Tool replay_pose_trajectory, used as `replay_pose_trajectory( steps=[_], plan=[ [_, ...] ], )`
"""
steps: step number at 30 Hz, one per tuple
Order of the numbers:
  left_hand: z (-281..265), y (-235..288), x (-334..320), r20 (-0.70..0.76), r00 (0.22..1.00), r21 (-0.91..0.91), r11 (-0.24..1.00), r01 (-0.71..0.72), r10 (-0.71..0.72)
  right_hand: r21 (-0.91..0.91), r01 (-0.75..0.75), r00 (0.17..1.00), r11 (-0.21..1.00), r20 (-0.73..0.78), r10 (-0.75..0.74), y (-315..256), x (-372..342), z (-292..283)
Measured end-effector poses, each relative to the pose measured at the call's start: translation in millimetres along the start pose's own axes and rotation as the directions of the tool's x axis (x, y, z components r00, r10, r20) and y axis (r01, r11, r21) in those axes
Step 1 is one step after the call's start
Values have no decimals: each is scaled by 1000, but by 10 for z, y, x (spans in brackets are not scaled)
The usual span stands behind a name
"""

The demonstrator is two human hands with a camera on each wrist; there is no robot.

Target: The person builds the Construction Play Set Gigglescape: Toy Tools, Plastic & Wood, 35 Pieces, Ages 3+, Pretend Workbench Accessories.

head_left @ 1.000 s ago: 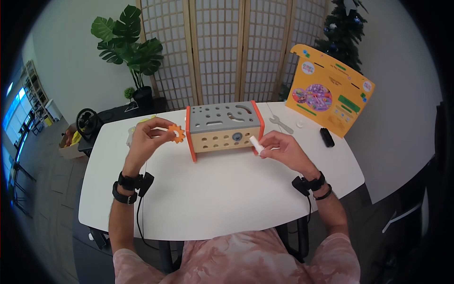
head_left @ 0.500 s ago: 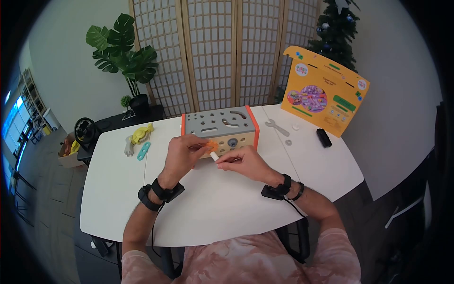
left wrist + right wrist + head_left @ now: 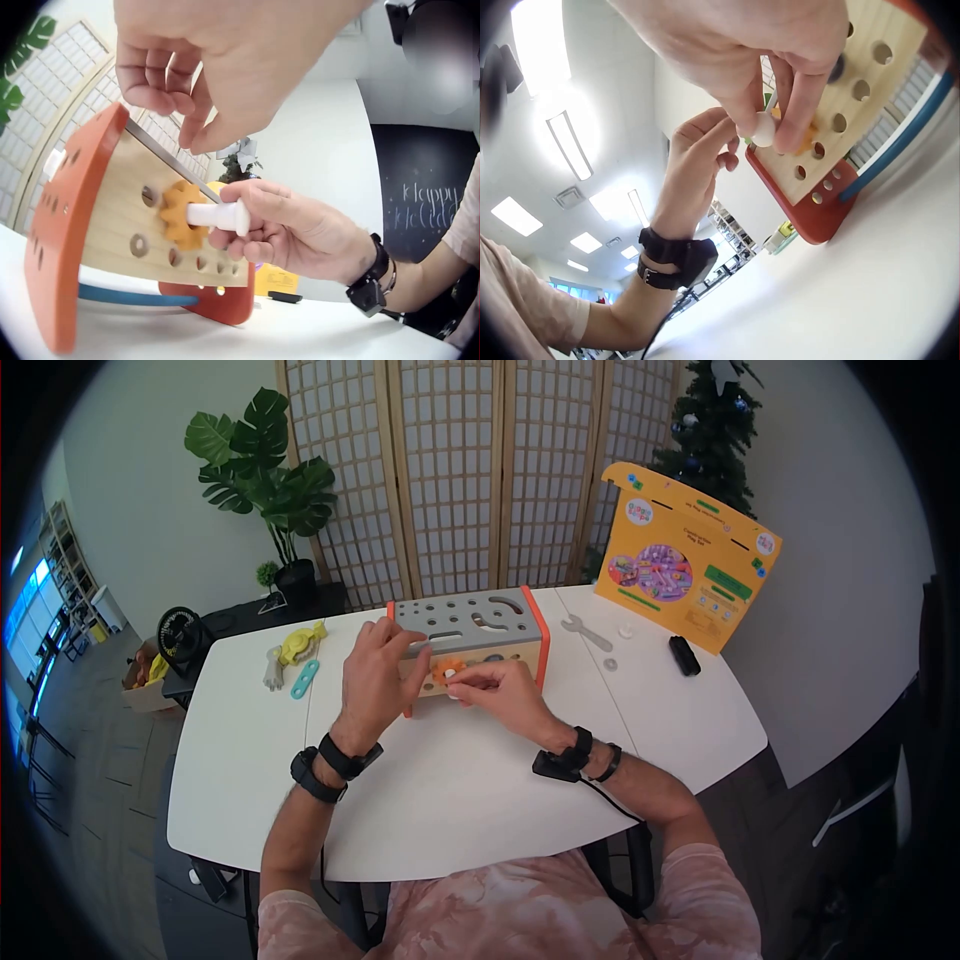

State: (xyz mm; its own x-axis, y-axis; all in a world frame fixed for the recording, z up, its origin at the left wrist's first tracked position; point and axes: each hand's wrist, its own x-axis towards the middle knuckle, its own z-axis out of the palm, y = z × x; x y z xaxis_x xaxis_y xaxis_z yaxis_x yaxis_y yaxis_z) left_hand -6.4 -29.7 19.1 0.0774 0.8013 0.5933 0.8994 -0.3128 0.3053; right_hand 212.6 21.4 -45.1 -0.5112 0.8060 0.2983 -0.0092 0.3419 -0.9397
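My right hand (image 3: 508, 698) pinches a white plastic peg (image 3: 219, 216) by its wide head, between thumb and fingers. The peg's shank reaches into the centre hole of an orange toy gear (image 3: 178, 217). That gear lies against the light wooden front panel (image 3: 112, 217) of a toy workbench with a grey perforated top (image 3: 450, 618) and orange-red ends. Just above and left of the gear is my left hand (image 3: 375, 675), thumb and fingertips apart, holding nothing, near the workbench's upper front edge.
Right of the workbench lie a grey toy wrench (image 3: 588, 633), small white and grey round pieces and a black case (image 3: 685, 655). A yellow box (image 3: 690, 555) stands behind them. On the left are a yellow toy (image 3: 300, 643) and a teal strip (image 3: 305, 679).
Both hands came together at the workbench front. The left hand brought the gear to the panel and let go of it; the right hand moved left, bringing the peg into the gear's hole.
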Motion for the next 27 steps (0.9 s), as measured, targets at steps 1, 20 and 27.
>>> replay_pose_trajectory(
  steps=[1,20,27],
  plan=[
    [11,-61,30,-1,1000,1,1000,1,-1,-43,8,1000,999,-6,-8,14,11,5],
    [220,-314,-17,106,966,-32,972,-232,234,-251,7,1000,968,-12,-11,-288,98,-6],
    [224,-320,-16,121,969,-6,976,-216,215,-234,-33,999,972,-12,32,-331,120,3]
  ],
)
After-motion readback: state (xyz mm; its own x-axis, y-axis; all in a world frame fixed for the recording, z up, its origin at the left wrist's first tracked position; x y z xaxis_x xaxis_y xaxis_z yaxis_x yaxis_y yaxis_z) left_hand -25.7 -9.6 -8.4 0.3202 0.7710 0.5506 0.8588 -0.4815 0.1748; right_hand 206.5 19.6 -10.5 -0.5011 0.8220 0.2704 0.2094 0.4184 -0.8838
